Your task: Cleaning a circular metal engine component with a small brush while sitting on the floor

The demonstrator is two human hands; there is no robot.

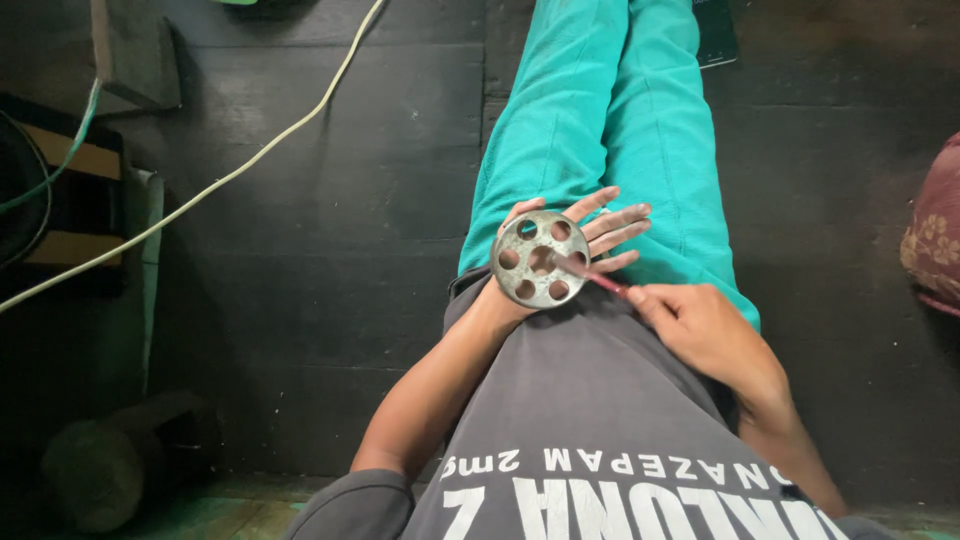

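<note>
The left hand [585, 235] lies spread flat, fingers extended, with a round metal disc [540, 258] full of holes resting on its palm. The right hand [705, 325] pinches a thin red-handled tool [592, 275], its tip set in the disc's centre hole; the outer holes look clear, though I cannot tell how far the work has got.

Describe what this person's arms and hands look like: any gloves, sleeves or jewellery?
Both hands are bare: no gloves, rings or watch show on the left hand or the right hand. The forearms are uncovered too. Short grey sleeves of a grey T-shirt with white lettering end above the elbows. Teal trousers cover the legs.
</note>
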